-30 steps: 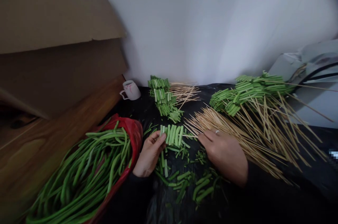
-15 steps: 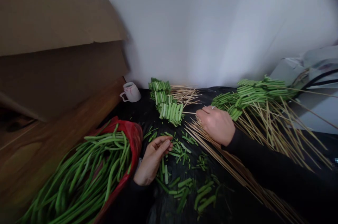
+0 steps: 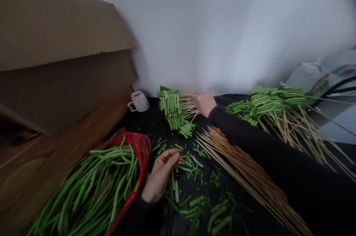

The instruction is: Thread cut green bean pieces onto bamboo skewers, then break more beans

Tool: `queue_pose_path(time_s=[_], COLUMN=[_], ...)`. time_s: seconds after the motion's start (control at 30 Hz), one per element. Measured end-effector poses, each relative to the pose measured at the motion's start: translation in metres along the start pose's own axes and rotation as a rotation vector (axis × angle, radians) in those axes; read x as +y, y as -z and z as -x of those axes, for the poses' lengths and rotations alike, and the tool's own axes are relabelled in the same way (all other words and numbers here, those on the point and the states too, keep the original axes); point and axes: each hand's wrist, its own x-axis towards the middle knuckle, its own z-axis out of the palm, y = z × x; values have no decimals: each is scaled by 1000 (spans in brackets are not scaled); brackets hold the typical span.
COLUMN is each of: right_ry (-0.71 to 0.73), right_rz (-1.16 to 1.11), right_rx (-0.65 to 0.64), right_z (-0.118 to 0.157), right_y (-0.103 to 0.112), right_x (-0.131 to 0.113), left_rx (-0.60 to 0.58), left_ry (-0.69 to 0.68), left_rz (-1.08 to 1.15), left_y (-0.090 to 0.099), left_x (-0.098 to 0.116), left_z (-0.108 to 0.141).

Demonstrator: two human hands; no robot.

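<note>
My right hand (image 3: 204, 103) is closed around the bare end of a bean skewer, at the right side of a pile of skewered green bean pieces (image 3: 174, 108). More wooden stick ends poke out of that pile beside my fingers. My left hand (image 3: 162, 173) hovers over loose cut bean pieces (image 3: 191, 163), its thumb and fingertips curled together; whether anything small is between them I cannot make out. A bundle of bare wooden skewers (image 3: 244, 165) lies below my right forearm.
A red bag (image 3: 143, 147) full of long green beans (image 3: 91, 188) stands at the left. Behind it are a white mug (image 3: 139, 102) and a large cardboard box (image 3: 63, 25). Another pile of bean skewers (image 3: 272, 99) lies at the right, near a white bag (image 3: 333, 76).
My right hand has moved up and left, away from the near end of the pile to its back, carrying the skewer. My left hand has barely moved.
</note>
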Motion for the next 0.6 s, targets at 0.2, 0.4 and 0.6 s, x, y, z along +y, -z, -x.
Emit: queue_pose_path(time_s=[0.2,0.4,0.6], right_ry=[10,50,72], right_rz=[31,59,50], right_rx=[-134,-223,-210], right_z=[-24,-21,-16], right_y=[-19,-19,-10], right_x=[-3,-6,-10], left_rx=[0,19,16], left_ry=[13,11,14], left_rz=[8,1,10], left_y=[3,-1,-1], left_x=[0,2,1], left_z=[-2,-1,-2])
